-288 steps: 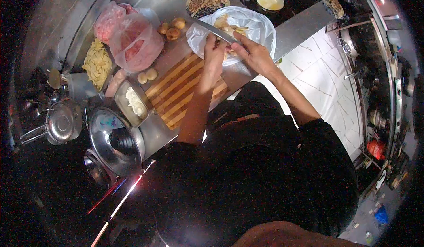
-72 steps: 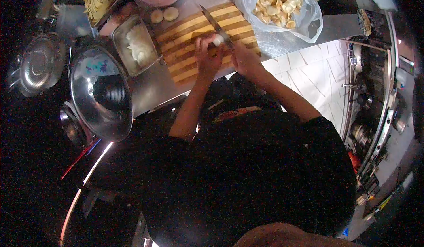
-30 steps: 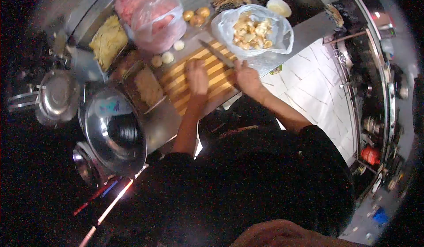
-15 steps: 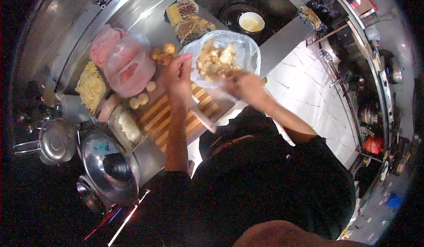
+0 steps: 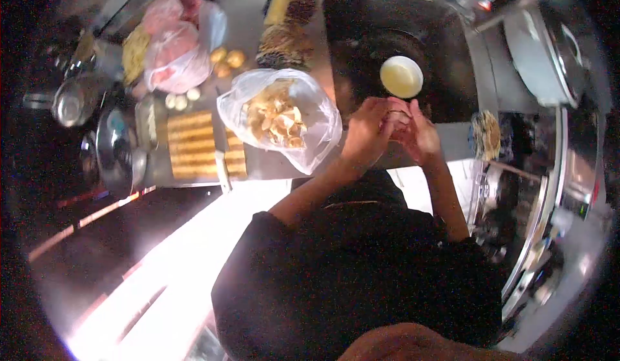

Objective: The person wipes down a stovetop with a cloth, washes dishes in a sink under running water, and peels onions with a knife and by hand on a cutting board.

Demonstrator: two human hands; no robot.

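Note:
My left hand (image 5: 367,132) and my right hand (image 5: 423,134) meet in front of a white bowl (image 5: 402,77) that has pale yellow contents. Their fingers are bent inward and pressed close together. Something pinkish shows between them, but I cannot tell whether it is an object or my own palms. To the left of my hands, a translucent plastic bag (image 5: 316,128) lies open with peels (image 5: 278,119) heaped in it. A knife (image 5: 223,170) rests across the near side of a striped wooden cutting board (image 5: 189,143).
The bowl stands in a dark sunken basin (image 5: 361,22). Bagged pink meat (image 5: 171,51), potatoes (image 5: 227,59), peeled white pieces (image 5: 183,99) and a yellow shredded heap (image 5: 135,51) are on the left. Scrubbing pads (image 5: 284,41) lie behind the bag. A large lidded pot (image 5: 539,54) stands at right.
Both hands have left the bag of peels and come together at its right, close to the bowl. The camera view has turned to the right.

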